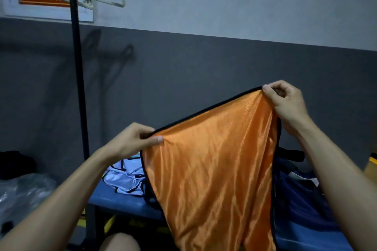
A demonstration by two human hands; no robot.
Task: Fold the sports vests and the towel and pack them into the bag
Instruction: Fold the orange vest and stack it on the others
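An orange vest (212, 165) is hanging across the centre and lower right of the frame, looking light, limp and slippery, so it is best taken along its black-bound edge. The left hand (132, 140) is pinching that edge at centre left, while the right hand (285, 102), higher at centre right, is pinching the other corner. Pale vests (124, 177) are lying on the blue bench (122, 201) behind, at lower centre.

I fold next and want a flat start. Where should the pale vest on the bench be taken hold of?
Grip the pale vest by its black-trimmed edge, coming from above on its left: it lies crumpled on the bench, and the orange vest hides its right side.
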